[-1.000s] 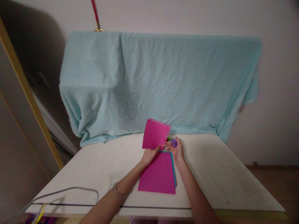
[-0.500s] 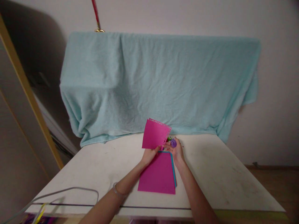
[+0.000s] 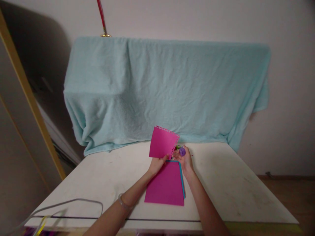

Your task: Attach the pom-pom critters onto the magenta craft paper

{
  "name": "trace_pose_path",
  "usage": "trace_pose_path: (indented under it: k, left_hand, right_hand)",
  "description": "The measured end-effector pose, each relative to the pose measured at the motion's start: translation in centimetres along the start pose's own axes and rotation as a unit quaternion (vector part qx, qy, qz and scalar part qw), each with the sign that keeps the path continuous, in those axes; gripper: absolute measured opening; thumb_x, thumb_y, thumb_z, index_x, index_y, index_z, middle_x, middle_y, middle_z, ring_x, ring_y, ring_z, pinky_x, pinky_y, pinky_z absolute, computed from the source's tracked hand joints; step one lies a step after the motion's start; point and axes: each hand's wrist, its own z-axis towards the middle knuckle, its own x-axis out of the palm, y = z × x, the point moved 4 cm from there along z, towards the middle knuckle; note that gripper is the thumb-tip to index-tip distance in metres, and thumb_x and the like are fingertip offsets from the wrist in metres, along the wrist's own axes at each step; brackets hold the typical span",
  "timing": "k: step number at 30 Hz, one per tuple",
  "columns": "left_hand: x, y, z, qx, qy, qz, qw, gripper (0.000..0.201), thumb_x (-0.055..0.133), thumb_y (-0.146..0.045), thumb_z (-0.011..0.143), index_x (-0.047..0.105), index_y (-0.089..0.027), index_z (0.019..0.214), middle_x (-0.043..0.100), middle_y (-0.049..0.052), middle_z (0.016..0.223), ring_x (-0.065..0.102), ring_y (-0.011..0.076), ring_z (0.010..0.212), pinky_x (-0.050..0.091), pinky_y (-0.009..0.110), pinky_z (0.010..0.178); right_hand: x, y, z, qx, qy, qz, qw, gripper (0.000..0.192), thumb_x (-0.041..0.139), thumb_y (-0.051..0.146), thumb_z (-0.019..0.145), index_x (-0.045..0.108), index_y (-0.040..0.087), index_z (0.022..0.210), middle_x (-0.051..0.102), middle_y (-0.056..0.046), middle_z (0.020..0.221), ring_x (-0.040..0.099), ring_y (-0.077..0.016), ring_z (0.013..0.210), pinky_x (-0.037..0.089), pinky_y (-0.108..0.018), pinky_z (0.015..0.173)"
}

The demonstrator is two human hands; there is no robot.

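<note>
A: What is each hand doing?

B: The left hand (image 3: 157,165), just below the middle of the frame, pinches the lower edge of a pink sheet (image 3: 162,142) and holds it upright; its top edge is scalloped with small holes. The right hand (image 3: 186,160), just beside it, is curled around a small purple punch (image 3: 182,151) at the sheet's right edge (something green peeks out behind it, too small to name).

A: And underneath?

B: A stack of paper (image 3: 166,185), pink on top with a blue edge showing along its right side, lies flat on the white table (image 3: 233,186) between the forearms.

A: Farther out?

B: A light blue cloth (image 3: 164,88) drapes across the upper half of the frame. A grey cable (image 3: 73,203) loops at lower left, and a bracelet (image 3: 122,201) circles the left wrist.
</note>
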Motion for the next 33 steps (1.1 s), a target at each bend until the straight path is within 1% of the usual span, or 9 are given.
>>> trace_pose_path:
  k: [3, 6, 8, 11, 14, 19, 22, 28, 33]
  left_hand:
    - [0.1, 0.0, -0.1, -0.008, 0.018, 0.0, 1.0, 0.043, 0.054, -0.056, 0.083, 0.055, -0.021, 0.058, 0.062, 0.005, 0.06, 0.058, 0.0201, 0.062, 0.045, 0.032, 0.068]
    - [0.0, -0.2, 0.0, 0.022, -0.006, -0.025, 0.999, 0.035, 0.056, -0.05, 0.082, 0.059, -0.02, 0.065, 0.066, 0.005, 0.068, 0.061, 0.0207, 0.07, 0.046, 0.033, 0.074]
    - [0.0, -0.1, 0.1, 0.031, -0.01, -0.027, 0.999, 0.033, 0.056, -0.047, 0.082, 0.058, -0.02, 0.063, 0.066, 0.005, 0.068, 0.061, 0.0203, 0.07, 0.046, 0.032, 0.075]
    - [0.2, 0.3, 0.2, 0.003, 0.012, -0.001, 1.0, 0.039, 0.052, -0.046, 0.084, 0.054, -0.021, 0.054, 0.061, 0.004, 0.059, 0.058, 0.0192, 0.063, 0.043, 0.032, 0.07]
    - [0.2, 0.5, 0.2, -0.021, 0.03, 0.025, 0.999, 0.043, 0.049, -0.046, 0.086, 0.053, -0.021, 0.052, 0.059, 0.003, 0.056, 0.057, 0.0186, 0.061, 0.041, 0.031, 0.068]
    - [0.2, 0.7, 0.1, -0.054, 0.057, 0.068, 0.995, 0.046, 0.042, -0.048, 0.09, 0.056, -0.022, 0.055, 0.062, 0.005, 0.06, 0.059, 0.0194, 0.065, 0.042, 0.029, 0.068]
    - [0.2, 1.1, 0.1, -0.081, 0.081, 0.091, 0.989, 0.047, 0.04, -0.049, 0.091, 0.058, -0.022, 0.057, 0.063, 0.006, 0.061, 0.061, 0.0209, 0.067, 0.043, 0.029, 0.07]
    - [0.1, 0.7, -0.1, -0.074, 0.072, 0.058, 0.993, 0.048, 0.04, -0.052, 0.09, 0.058, -0.022, 0.056, 0.067, 0.007, 0.066, 0.063, 0.0226, 0.07, 0.044, 0.03, 0.071]
    - [-0.2, 0.3, -0.4, -0.077, 0.063, 0.054, 0.994, 0.042, 0.047, -0.051, 0.087, 0.061, -0.022, 0.06, 0.065, 0.004, 0.061, 0.062, 0.0208, 0.068, 0.045, 0.028, 0.071]
  right_hand:
    - [-0.1, 0.0, -0.1, -0.005, 0.002, 0.0, 1.0, 0.049, 0.044, 0.049, 0.095, 0.058, 0.02, 0.058, 0.072, -0.008, 0.067, 0.068, -0.0188, 0.055, 0.051, -0.028, 0.054]
    - [-0.1, -0.2, -0.1, -0.003, -0.001, 0.003, 1.0, 0.048, 0.044, 0.05, 0.094, 0.059, 0.02, 0.06, 0.073, -0.008, 0.067, 0.067, -0.0184, 0.053, 0.051, -0.028, 0.053]
    - [-0.1, -0.2, 0.0, -0.002, -0.007, 0.01, 1.0, 0.048, 0.045, 0.051, 0.094, 0.059, 0.02, 0.06, 0.072, -0.008, 0.065, 0.067, -0.0182, 0.053, 0.051, -0.028, 0.053]
    - [-0.1, -0.2, 0.1, -0.006, -0.016, 0.03, 0.999, 0.044, 0.048, 0.049, 0.093, 0.059, 0.02, 0.061, 0.071, -0.007, 0.064, 0.068, -0.0187, 0.055, 0.053, -0.028, 0.056]
    - [0.0, -0.2, 0.1, -0.007, -0.024, 0.043, 0.999, 0.041, 0.051, 0.048, 0.092, 0.057, 0.021, 0.061, 0.072, -0.007, 0.064, 0.07, -0.0201, 0.058, 0.055, -0.029, 0.059]
    - [0.1, 0.0, 0.1, -0.029, -0.014, 0.062, 0.998, 0.034, 0.056, 0.045, 0.09, 0.059, 0.021, 0.065, 0.071, -0.005, 0.064, 0.07, -0.0204, 0.06, 0.057, -0.031, 0.062]
    - [0.2, 0.1, 0.0, -0.021, -0.003, 0.055, 0.998, 0.034, 0.056, 0.047, 0.089, 0.06, 0.021, 0.068, 0.071, -0.005, 0.064, 0.068, -0.0196, 0.057, 0.056, -0.031, 0.06]
    - [0.7, 0.5, -0.4, -0.02, 0.019, 0.071, 0.997, 0.036, 0.052, 0.051, 0.089, 0.06, 0.022, 0.07, 0.068, -0.003, 0.063, 0.066, -0.0182, 0.057, 0.054, -0.03, 0.057]
    - [0.6, 0.8, -0.6, -0.046, 0.002, 0.078, 0.996, 0.032, 0.056, 0.05, 0.087, 0.057, 0.024, 0.07, 0.065, -0.001, 0.062, 0.064, -0.0187, 0.058, 0.055, -0.032, 0.06]
